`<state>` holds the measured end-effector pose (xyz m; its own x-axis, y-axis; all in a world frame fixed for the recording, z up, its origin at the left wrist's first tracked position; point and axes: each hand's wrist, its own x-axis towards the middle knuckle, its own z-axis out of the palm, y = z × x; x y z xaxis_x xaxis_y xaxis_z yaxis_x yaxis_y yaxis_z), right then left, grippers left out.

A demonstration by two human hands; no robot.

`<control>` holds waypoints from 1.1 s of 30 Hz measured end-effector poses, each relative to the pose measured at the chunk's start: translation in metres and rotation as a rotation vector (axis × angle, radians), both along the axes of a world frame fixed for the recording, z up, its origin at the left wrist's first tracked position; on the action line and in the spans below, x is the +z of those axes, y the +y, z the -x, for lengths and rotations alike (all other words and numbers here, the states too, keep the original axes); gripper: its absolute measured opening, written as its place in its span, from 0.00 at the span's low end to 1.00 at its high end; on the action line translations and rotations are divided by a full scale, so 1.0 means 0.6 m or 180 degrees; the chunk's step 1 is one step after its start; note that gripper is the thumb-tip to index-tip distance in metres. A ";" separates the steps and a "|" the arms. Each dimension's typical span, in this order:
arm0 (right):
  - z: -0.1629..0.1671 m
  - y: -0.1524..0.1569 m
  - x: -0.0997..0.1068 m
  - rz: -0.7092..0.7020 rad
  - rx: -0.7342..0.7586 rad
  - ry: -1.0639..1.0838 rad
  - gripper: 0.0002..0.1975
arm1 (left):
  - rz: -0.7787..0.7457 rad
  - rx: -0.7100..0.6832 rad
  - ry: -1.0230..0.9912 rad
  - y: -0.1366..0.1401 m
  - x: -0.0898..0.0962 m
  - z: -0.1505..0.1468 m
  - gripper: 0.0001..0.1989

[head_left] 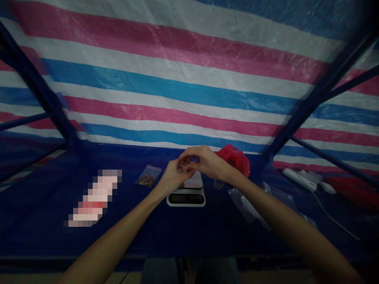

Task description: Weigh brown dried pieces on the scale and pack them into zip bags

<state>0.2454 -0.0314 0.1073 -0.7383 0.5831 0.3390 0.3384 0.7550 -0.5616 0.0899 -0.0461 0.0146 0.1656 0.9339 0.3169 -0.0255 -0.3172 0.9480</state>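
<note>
Dim overall, brightest on the striped tarp (189, 79) in the upper half of the frame. Dark and murky along the counter (44, 221) below, details lost. Curved, stretched lines near the left and right edges. Pixelated patch at lower left. Slight softness at centre.

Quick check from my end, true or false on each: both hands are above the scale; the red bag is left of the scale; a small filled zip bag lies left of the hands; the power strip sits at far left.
1. Both hands, left hand and right hand, meet above the digital scale. True.
2. The red plastic bag is left of the scale. False: it is to the right.
3. A small filled zip bag lies left of the hands. True.
4. The white power strip sits at far left. False: it lies at the right.
</note>
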 end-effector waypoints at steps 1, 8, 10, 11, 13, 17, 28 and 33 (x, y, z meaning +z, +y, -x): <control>0.002 0.001 0.003 0.0001 0.0029 -0.0099 0.11 | 0.0024 0.0007 -0.0012 0.000 0.001 0.000 0.11; 0.012 0.008 0.013 -0.0270 0.0348 -0.0603 0.09 | 0.0031 0.0007 -0.0001 0.001 0.004 0.001 0.12; 0.012 0.007 0.016 -0.0298 0.0365 -0.0538 0.09 | -0.0004 -0.0037 0.0036 0.000 0.005 0.004 0.12; 0.010 0.006 0.019 -0.0303 0.0338 -0.0461 0.09 | 0.0000 -0.0051 0.0015 0.000 0.005 0.005 0.13; -0.004 0.005 0.024 -0.0366 0.0157 -0.0200 0.09 | 0.0078 -0.0169 -0.0074 -0.002 0.005 0.007 0.13; -0.094 0.018 0.026 -0.0842 -0.1016 0.0277 0.13 | 0.0320 -0.0527 -0.0418 -0.005 0.002 0.011 0.13; -0.304 0.094 -0.123 -0.0538 -0.1430 -0.1233 0.18 | 0.0870 -0.0613 -0.0721 -0.006 0.007 0.011 0.09; -0.294 0.112 -0.182 -0.0693 -0.1902 -0.1595 0.18 | 0.0861 -0.0261 -0.0649 -0.006 0.017 0.010 0.15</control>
<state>0.4217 0.0359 -0.0021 -0.4171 0.8861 0.2018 0.8917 0.4420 -0.0973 0.0842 -0.0499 0.0246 0.2023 0.9748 0.0940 -0.2381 -0.0441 0.9702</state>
